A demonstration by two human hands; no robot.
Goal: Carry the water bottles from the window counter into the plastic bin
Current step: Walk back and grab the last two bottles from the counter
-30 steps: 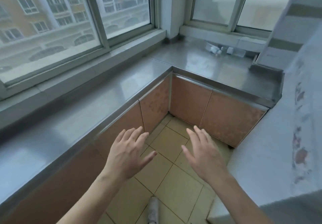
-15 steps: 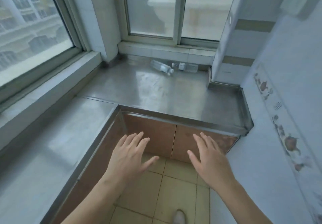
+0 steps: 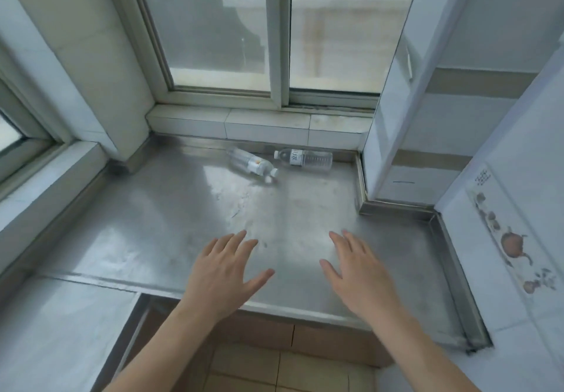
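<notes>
Bottles (image 3: 251,163) (image 3: 305,158) lie well beyond both spread, empty hands (image 3: 224,272) (image 3: 355,272).

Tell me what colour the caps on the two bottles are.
White on both bottles, seen in the head view.

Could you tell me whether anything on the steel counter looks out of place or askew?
Both water bottles lie on their sides near the window sill rather than upright: the left bottle is angled, its cap toward the right bottle. No spill shows. Both hands hover open.
</notes>
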